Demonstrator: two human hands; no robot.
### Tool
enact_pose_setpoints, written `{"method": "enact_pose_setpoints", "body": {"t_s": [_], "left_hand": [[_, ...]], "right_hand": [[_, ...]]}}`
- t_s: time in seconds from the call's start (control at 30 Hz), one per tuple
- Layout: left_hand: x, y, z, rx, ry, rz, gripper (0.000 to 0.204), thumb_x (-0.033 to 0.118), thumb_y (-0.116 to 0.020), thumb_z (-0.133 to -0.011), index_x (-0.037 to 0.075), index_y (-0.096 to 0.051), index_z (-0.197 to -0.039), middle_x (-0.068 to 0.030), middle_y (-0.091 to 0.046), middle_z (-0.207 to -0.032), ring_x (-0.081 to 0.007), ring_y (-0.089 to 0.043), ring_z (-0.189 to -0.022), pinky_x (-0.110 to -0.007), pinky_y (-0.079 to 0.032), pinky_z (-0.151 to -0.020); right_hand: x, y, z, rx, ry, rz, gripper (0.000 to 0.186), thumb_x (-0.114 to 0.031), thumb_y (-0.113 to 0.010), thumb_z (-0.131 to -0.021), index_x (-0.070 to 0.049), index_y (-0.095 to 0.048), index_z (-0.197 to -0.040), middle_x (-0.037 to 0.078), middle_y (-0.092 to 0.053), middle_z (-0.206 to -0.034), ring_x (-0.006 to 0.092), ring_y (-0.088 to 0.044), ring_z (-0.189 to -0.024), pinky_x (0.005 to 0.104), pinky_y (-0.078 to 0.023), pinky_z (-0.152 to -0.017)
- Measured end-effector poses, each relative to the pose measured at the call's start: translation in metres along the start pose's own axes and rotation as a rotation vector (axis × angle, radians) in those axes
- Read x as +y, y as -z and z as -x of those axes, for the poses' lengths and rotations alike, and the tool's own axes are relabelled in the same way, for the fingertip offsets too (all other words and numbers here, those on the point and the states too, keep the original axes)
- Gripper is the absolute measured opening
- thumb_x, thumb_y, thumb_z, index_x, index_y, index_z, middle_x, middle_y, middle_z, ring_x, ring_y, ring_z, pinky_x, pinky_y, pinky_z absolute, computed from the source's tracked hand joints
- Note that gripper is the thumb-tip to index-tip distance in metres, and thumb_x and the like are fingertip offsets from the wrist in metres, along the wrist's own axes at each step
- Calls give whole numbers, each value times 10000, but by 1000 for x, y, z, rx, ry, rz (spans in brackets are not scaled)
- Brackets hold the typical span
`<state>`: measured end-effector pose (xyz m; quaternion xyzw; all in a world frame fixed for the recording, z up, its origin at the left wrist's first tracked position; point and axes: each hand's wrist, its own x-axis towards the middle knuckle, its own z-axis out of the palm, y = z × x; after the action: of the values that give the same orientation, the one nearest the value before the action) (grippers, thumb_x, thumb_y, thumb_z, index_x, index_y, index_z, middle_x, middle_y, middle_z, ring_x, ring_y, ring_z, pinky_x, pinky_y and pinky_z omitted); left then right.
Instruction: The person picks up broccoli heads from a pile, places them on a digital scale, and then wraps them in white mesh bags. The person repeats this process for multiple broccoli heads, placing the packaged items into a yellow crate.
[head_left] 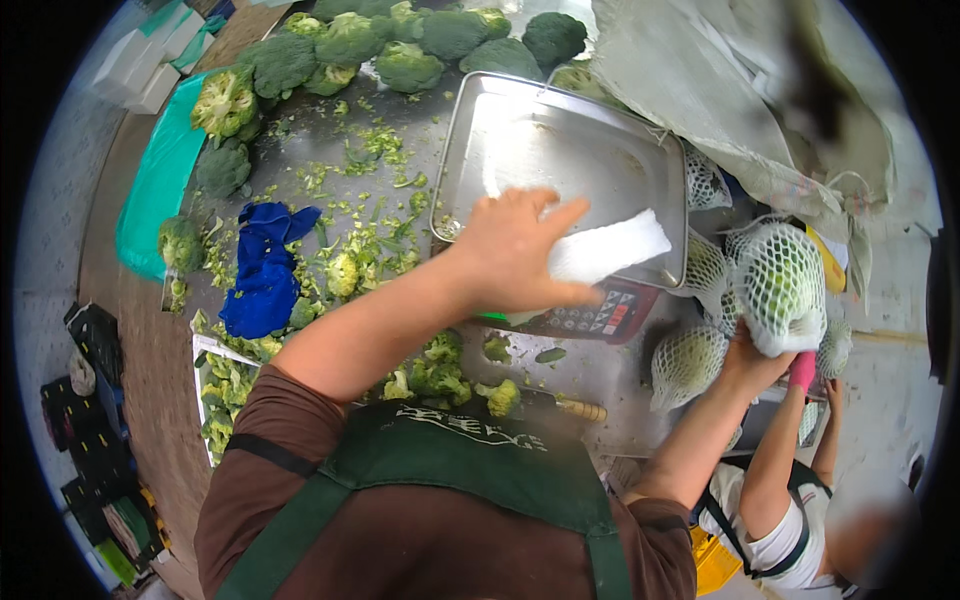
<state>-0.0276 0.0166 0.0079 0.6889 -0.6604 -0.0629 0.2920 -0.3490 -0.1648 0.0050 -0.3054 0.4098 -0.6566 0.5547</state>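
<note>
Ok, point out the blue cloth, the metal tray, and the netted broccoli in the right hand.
blue cloth (262, 272), head view, middle of the crumpled fabric
metal tray (560, 150), head view, bare floor of the pan
netted broccoli (783, 285), head view, centre of the foam-netted head

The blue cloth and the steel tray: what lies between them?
In the head view, loose green broccoli scraps litter the wet tabletop between the blue cloth and the tray.

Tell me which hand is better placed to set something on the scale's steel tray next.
Probably the left. The left hand, gripping a white foam net sleeve, is right over the tray. The right hand holds a netted broccoli off past the tray's right edge.
</note>
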Motion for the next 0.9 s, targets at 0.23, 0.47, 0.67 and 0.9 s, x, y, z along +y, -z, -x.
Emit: {"method": "enact_pose_setpoints", "body": {"t_s": [0.23,0.47,0.67,0.9], "left_hand": [[-1,-1,42,70,-215,465,464,88,-689,-712,96,-604,-1168,-100,-615,-892,-301,-604,-831,-399,-502,-701],[-71,29,140,-394,-37,508,350,201,-717,-778,103,-666,-1110,-127,-603,-1121,-313,-563,-1059,-405,-467,-895],[-214,108,83,399,375,-415,539,245,-735,-708,175,-572,-1217,-201,-479,-1269,-389,-429,-1202,-480,-392,-990],[-327,145,-10,85,764,-869,1010,306,-816,-654,422,-223,-1463,-181,-136,-1548,-400,-129,-1425,-656,-142,-1076]], "right_hand": [[15,129,-154,310,139,1078,748,-544,-567,-856,33,-478,-1325,210,-527,-1293,325,-551,-1109,385,-438,-938],[8,80,-73,351,1117,1454,472,-314,-679,-854,-26,-600,-1219,219,-631,-1134,361,-598,-1021,413,-464,-890],[27,-44,15,-99,1149,1178,349,-121,-578,-936,-3,-536,-1262,129,-534,-1301,212,-524,-1119,310,-425,-886],[52,-83,51,-423,979,1048,309,-17,-519,-943,64,-489,-1240,193,-480,-1325,280,-494,-1185,360,-401,-990]]}}
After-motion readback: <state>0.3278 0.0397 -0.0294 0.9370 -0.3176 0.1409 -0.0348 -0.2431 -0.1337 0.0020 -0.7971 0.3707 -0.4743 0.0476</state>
